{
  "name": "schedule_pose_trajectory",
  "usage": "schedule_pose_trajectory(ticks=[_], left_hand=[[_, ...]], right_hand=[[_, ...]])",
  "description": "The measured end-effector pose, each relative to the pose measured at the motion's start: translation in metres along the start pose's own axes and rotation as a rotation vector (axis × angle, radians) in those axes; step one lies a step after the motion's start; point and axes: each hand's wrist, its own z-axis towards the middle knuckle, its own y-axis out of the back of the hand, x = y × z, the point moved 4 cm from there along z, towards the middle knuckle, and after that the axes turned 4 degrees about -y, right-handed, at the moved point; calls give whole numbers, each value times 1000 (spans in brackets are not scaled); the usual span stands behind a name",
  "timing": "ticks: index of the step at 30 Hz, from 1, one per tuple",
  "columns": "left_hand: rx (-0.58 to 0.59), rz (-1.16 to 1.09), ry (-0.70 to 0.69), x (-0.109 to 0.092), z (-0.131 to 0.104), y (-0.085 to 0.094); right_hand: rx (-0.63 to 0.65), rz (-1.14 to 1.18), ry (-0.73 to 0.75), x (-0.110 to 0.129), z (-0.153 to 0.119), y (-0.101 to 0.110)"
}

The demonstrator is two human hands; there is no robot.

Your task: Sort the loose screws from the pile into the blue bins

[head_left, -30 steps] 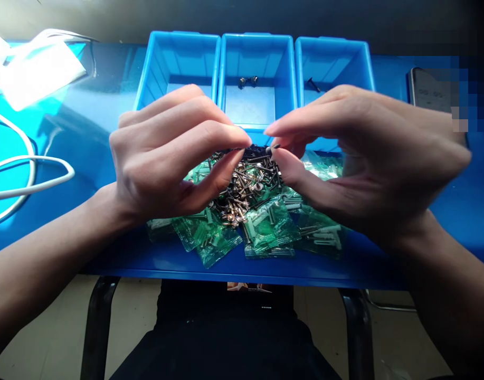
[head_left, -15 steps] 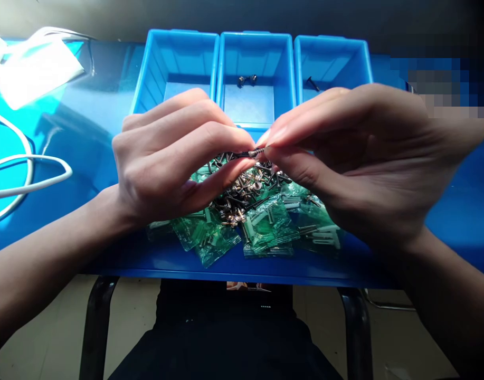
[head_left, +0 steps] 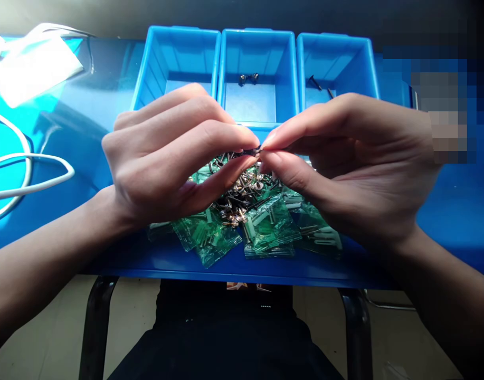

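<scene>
Above a heap of mixed screws (head_left: 242, 192), my left hand (head_left: 174, 153) and my right hand (head_left: 344, 169) meet at their fingertips. Each pinches one end of a small dark metal screw (head_left: 257, 151), which the fingers mostly cover. Under and around the heap lie green plastic packets (head_left: 271, 224) with pale plugs and screws inside. Behind the hands stand three blue bins: the left bin (head_left: 182, 53) shows nothing in its visible part, the middle bin (head_left: 259, 50) holds a few small metal pieces, and the right bin (head_left: 334, 58) holds dark screws.
At the left of the blue table (head_left: 83, 163) are a white cable (head_left: 28, 155) and a bright white object (head_left: 39, 68). Black chair or table legs (head_left: 99, 322) show below the front edge. A pixelated patch covers the upper right.
My fingertips have closed together over the screw, hiding more of it. My left hand's knuckles have shifted slightly left, and a second dark screw now shows in the right bin.
</scene>
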Motion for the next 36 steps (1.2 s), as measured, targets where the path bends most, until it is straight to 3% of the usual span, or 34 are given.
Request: schedule_pose_trajectory(ticks=[8, 14, 20, 24, 29, 31, 34, 36], left_hand=[[83, -26, 39, 2, -1, 6], [37, -5, -2, 5, -1, 7], [134, 69, 132, 4, -2, 11], [95, -15, 43, 8, -4, 9], [25, -6, 137, 18, -7, 2], [-27, 4, 94, 16, -6, 4], [51, 6, 2, 8, -3, 7], [108, 14, 24, 5, -2, 9]], right_hand=[[16, -66, 87, 9, 4, 2], [-7, -111, 77, 9, 4, 8], [0, -161, 35, 8, 4, 11], [-19, -137, 64, 6, 4, 11], [32, -97, 49, -1, 6, 8], [50, -42, 43, -4, 7, 7], [72, 79, 47, -3, 8, 5], [62, 95, 50, 1, 7, 5]])
